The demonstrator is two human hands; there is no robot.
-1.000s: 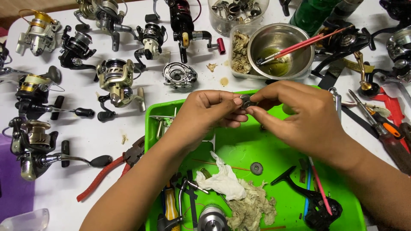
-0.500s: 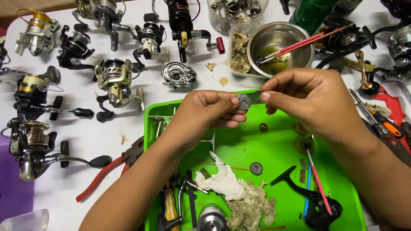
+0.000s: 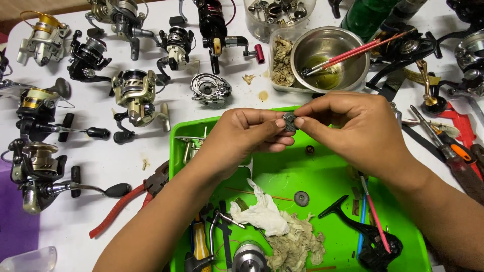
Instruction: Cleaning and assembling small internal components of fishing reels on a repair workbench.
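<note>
Both my hands meet above the far edge of a green tray [image 3: 333,171]. Between their fingertips is a small round dark metal disc [image 3: 289,122], a reel part. My left hand [image 3: 244,136] pinches it from the left with thumb and forefinger. My right hand [image 3: 353,128] pinches it from the right. In the tray below lie a small dark washer [image 3: 301,198], a tiny brown ring [image 3: 309,149], a crumpled white tissue [image 3: 262,211], a wad of dirty fibre [image 3: 297,247] and a black reel handle [image 3: 363,231].
Several fishing reels [image 3: 136,95] lie on the white table to the left and back. A steel bowl [image 3: 330,58] with red brushes stands behind the tray. Red-handled pliers [image 3: 131,194] lie left of the tray. Screwdrivers and tools [image 3: 448,146] lie at right.
My hands have stayed over the tray's far edge; the disc has turned between my fingertips and now shows its flat face, with my right hand lifted slightly.
</note>
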